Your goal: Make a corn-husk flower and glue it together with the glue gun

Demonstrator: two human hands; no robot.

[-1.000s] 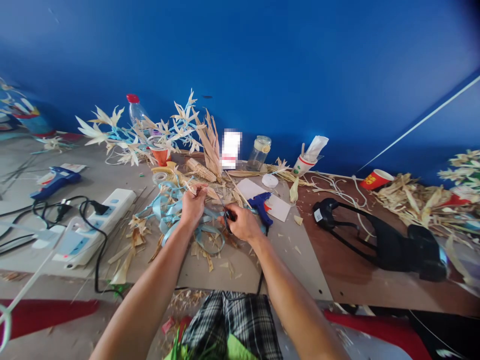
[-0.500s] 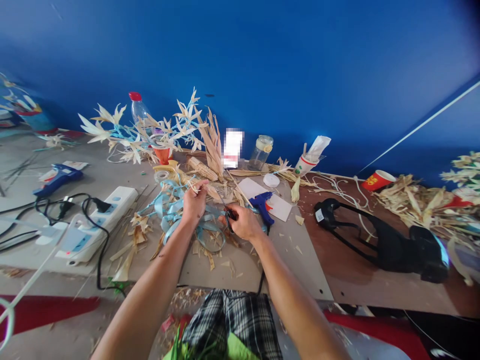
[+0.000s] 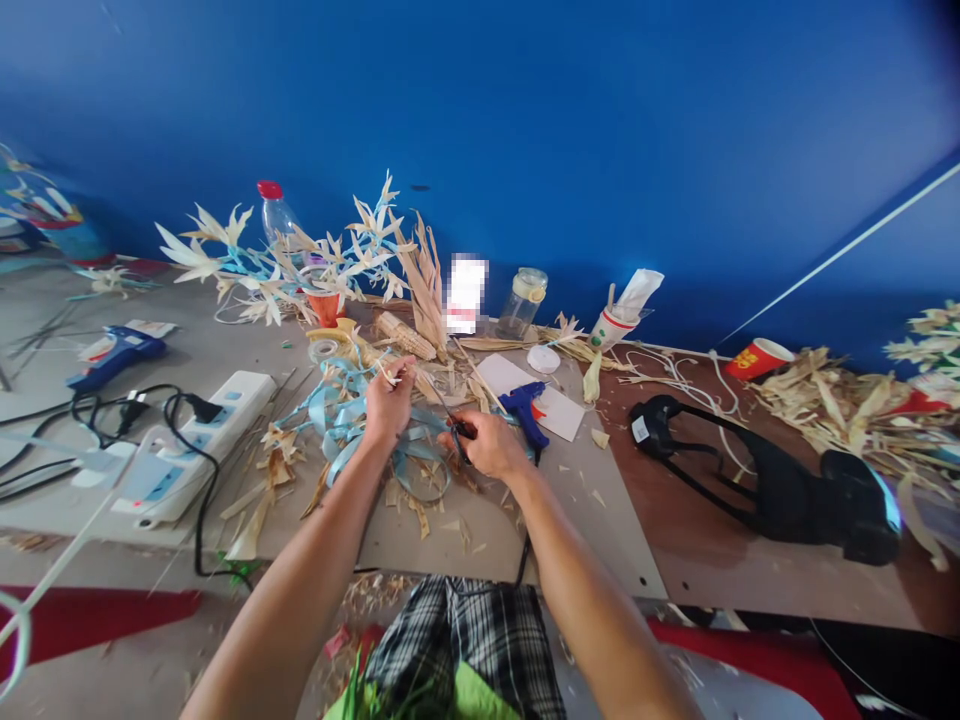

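Black-handled scissors (image 3: 462, 428) sit in my right hand (image 3: 491, 445), whose fingers are wrapped round the handles. Their thin blades point up and left, toward my left hand. My left hand (image 3: 389, 397) is closed in a pinch on a small pale strip of corn husk (image 3: 391, 378); its far end is hard to make out. Beneath and left of that hand lies a tangle of light blue ribbon (image 3: 337, 400). Just beyond the fingers a dried corncob (image 3: 406, 336) rests among husk scraps. Right of the scissors, a blue glue gun (image 3: 526, 412) lies on a white sheet (image 3: 564, 412).
Husk flowers in an orange cup (image 3: 327, 308) stand at the back left. A white power strip (image 3: 210, 440) with black cords and another glue gun (image 3: 116, 357) are on the left. A glass jar (image 3: 523, 302) is behind; a black headset (image 3: 772, 480) lies right.
Both hands stay in nearly the same place. The husk piece between my left fingers and the scissor blades shows less than before, and the blades have shifted slightly.
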